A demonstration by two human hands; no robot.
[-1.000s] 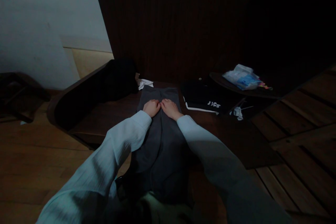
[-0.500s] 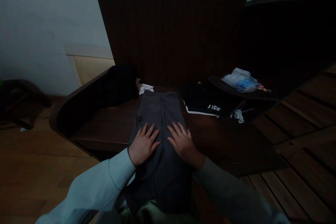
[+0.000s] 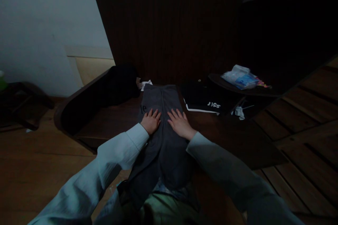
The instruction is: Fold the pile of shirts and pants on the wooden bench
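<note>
A pair of dark grey trousers (image 3: 173, 158) lies lengthwise over a dark wooden bench-like surface (image 3: 111, 121), its near end hanging toward my lap. On its left half my left hand (image 3: 151, 122) rests flat with fingers apart, just beside black lettering. Across the middle crease, my right hand (image 3: 180, 124) lies palm down on the right half, fingers spread. Neither hand grips the cloth. To the right of the trousers sits a folded black garment (image 3: 199, 96) with white lettering and a white edge.
A dark bundle (image 3: 120, 84) and a crumpled white paper (image 3: 146, 84) lie at the back left. On a small rounded shelf (image 3: 224, 84) at right rests a plastic packet (image 3: 241, 77). Below it is another crumpled scrap (image 3: 239, 113). A slatted wooden surface (image 3: 303, 144) stands at far right.
Both hands have moved forward, away from me, along the trousers. The cloth has shifted slightly toward the back, its far end now nearer the panel.
</note>
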